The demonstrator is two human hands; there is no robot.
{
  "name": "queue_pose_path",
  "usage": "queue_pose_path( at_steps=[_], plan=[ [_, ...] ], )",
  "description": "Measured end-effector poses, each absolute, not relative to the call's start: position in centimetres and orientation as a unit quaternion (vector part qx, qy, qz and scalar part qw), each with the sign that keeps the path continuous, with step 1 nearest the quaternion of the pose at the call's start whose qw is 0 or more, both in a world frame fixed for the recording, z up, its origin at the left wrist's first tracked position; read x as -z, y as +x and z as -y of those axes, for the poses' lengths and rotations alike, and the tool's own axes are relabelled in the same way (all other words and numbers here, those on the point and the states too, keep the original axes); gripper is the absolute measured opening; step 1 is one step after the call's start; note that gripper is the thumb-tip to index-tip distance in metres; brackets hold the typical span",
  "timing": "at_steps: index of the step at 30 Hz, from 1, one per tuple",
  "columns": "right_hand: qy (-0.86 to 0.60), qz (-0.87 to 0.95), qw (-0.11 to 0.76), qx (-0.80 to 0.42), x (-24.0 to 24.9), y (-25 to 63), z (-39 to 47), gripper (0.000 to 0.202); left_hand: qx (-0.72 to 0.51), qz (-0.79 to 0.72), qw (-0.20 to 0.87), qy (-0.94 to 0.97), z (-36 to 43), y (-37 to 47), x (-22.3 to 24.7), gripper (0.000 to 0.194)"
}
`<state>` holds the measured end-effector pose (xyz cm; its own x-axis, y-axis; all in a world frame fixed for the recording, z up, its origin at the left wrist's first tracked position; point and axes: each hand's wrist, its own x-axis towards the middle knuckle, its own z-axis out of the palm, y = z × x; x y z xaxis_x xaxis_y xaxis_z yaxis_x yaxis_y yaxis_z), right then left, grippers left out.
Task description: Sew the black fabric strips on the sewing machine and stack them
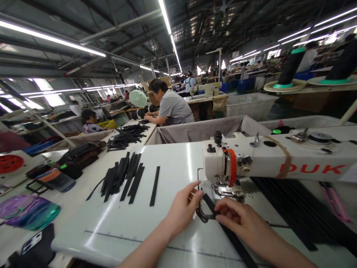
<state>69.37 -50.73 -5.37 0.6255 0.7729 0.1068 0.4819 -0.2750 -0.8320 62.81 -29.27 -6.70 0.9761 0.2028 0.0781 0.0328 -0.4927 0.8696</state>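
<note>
At the front of the sewing machine, both hands are close to one black strap. The right hand grasps it, with the thumb and the bent fingers pinching it a little below its far end. The left hand has its thumb and forefinger near together, just beside this far end and a dark metal frame; whether these fingers grip something, I cannot tell.

The long axis of the strap is slanted: the far end points away and to the left, towards the left fingertips, and the other part runs under the right hand, towards the person and to the right. So the right hand is the nearer one, being in contact with it. The presser foot is beyond the right fingers, and the far end lies on its left side.

Farther to the left, on the white table, one short strip lies alone, and next to it there is a pile of black strips. On the right, long black bands pass below the machine arm. Beyond the table, a co-worker bends over another surface.
</note>
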Motion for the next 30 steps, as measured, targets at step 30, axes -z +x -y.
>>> queue_pose_path(
  at_steps=[30],
  plan=[
    [-0.744, 0.601, 0.093, 0.278, 9.2, 70.0, 51.8, 0.049, -0.214, 0.082, 0.334, 0.914, 33.5, 65.7, 8.6, 0.017]
  ],
)
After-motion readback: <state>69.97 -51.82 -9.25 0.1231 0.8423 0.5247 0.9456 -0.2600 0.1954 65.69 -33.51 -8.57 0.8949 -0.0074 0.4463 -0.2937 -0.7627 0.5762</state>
